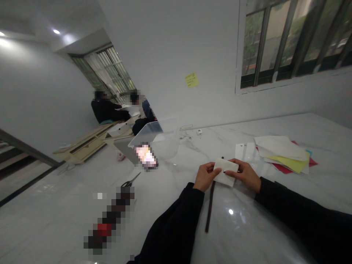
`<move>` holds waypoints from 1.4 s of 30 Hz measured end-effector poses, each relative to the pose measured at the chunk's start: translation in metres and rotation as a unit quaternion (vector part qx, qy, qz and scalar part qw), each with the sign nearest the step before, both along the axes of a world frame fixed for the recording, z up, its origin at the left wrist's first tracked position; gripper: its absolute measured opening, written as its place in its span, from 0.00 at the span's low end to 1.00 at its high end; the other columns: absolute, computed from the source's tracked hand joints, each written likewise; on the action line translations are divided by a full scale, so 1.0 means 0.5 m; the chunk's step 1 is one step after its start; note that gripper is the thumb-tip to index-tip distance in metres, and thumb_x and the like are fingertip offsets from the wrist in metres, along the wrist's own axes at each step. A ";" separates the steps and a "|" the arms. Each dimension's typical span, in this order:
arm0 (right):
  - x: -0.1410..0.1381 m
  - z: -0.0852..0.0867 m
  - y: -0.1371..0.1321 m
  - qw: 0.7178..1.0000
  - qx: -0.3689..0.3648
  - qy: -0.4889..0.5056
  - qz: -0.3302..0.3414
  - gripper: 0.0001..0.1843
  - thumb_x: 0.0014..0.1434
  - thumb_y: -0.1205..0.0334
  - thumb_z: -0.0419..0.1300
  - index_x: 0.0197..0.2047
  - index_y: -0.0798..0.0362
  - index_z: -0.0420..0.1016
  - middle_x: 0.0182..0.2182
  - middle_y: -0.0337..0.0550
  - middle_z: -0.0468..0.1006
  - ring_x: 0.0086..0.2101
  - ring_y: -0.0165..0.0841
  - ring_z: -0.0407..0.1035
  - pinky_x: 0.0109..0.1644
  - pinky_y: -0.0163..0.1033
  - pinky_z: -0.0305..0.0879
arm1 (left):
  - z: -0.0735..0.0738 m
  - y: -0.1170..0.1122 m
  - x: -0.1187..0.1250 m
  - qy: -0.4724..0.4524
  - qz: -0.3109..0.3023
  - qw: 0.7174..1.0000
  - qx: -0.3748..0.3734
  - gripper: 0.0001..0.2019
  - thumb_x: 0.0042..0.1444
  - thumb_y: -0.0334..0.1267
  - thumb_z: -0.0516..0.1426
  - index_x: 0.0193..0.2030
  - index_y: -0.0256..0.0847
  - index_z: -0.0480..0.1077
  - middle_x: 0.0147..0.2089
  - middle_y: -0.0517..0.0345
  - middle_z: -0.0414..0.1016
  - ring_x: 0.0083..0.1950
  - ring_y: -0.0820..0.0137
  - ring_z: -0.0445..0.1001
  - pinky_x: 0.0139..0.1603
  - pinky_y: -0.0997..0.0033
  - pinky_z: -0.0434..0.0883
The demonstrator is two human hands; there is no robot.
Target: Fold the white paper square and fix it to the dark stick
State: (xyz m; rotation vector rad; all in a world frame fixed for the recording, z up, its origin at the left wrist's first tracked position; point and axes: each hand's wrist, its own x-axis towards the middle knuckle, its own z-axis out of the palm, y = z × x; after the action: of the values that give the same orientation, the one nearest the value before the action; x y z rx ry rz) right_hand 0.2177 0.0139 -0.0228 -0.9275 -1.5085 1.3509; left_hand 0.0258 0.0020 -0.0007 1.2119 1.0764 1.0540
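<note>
Both my hands hold a small white folded paper piece [227, 170] over the white marble table [247, 227]. My left hand [205, 176] pinches its left edge and my right hand [246, 175] pinches its right side, fingers closed on it. A thin dark strip [210, 207] runs from under the paper down toward me, lying on the table. Both arms wear dark sleeves.
A stack of white, yellow and red paper sheets [284, 153] lies at the right. Scissors [131, 181] lie at the left. A clear plastic container [162, 141] stands further back. Two people sit in the far left background by wooden boards.
</note>
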 end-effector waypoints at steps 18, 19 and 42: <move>-0.004 -0.010 -0.002 1.000 0.023 -0.011 -0.007 0.21 0.51 0.52 0.68 0.45 0.52 0.72 0.35 0.41 0.78 0.34 0.35 0.73 0.38 0.39 0.71 | -0.011 0.003 -0.002 -0.013 -0.014 1.000 -0.017 0.19 0.44 0.41 0.68 0.42 0.33 0.77 0.38 0.50 0.81 0.35 0.66 0.77 0.38 0.70 0.71; -0.005 -0.013 -0.002 0.999 0.030 -0.011 -0.016 0.22 0.50 0.52 0.68 0.46 0.51 0.72 0.38 0.42 0.78 0.36 0.36 0.73 0.40 0.40 0.72 | -0.013 0.004 -0.002 -0.018 -0.013 1.000 -0.020 0.20 0.43 0.41 0.68 0.43 0.33 0.77 0.38 0.49 0.81 0.36 0.65 0.77 0.38 0.70 0.71; 0.007 -0.003 -0.002 0.832 0.491 -0.238 -0.097 0.08 0.59 0.61 0.64 0.43 0.46 0.79 0.37 0.44 0.77 0.42 0.40 0.68 0.48 0.49 0.67 | -0.023 0.002 0.001 -0.036 0.023 0.998 -0.053 0.21 0.38 0.40 0.70 0.39 0.34 0.74 0.33 0.52 0.80 0.29 0.69 0.76 0.34 0.71 0.71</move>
State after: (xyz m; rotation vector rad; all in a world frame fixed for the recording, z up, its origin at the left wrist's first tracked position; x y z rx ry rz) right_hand 0.2214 0.0131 -0.0241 -0.6962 -2.0729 0.0552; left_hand 0.0261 0.0031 -0.0120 1.0605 1.0943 1.0542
